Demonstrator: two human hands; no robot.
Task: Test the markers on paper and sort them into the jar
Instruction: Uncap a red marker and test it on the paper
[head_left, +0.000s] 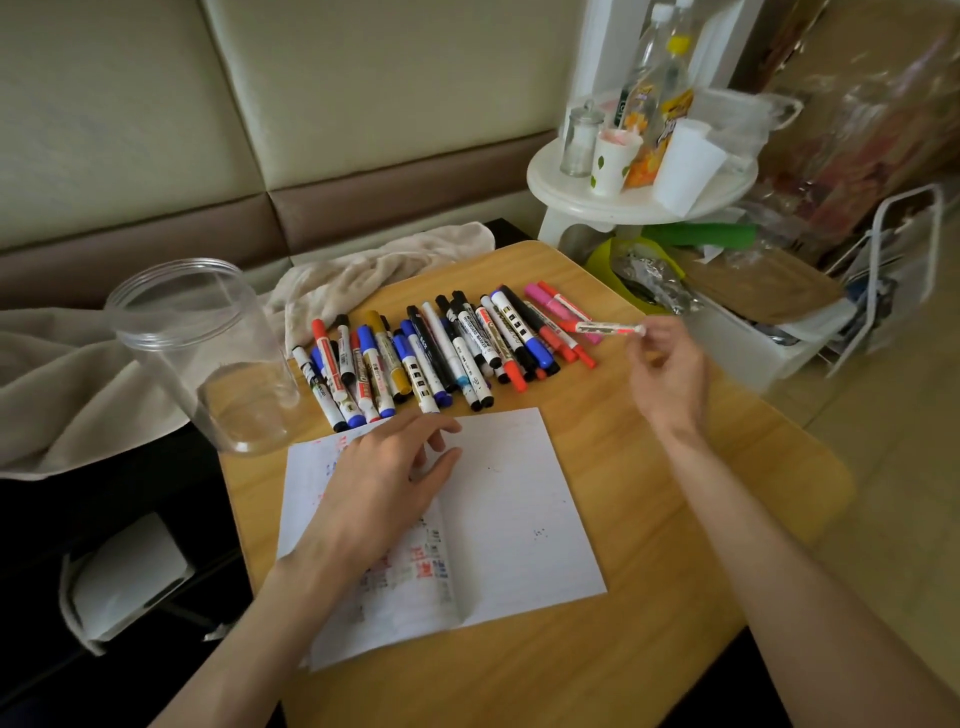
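One red marker (605, 327) is in hand and the rest, some two dozen, lie in a row of markers (441, 353) across the far side of the table (649, 597). The step judged to be in progress is the pick-up of a marker for testing. The jar (202, 353) stands at the table's left edge with nothing visible inside. The right hand (670, 369) is raised just beside the right end of the row, wrist bent, pinching the marker's white end between fingertips and thumb, with the barrel level and pointing left. The left hand (387, 483) rests palm down on the paper (519, 509), fingers loosely spread and gripping nothing. The next move calls for uncapping, if a cap is fitted (too small to tell), then bringing the tip to the bare right-hand page.
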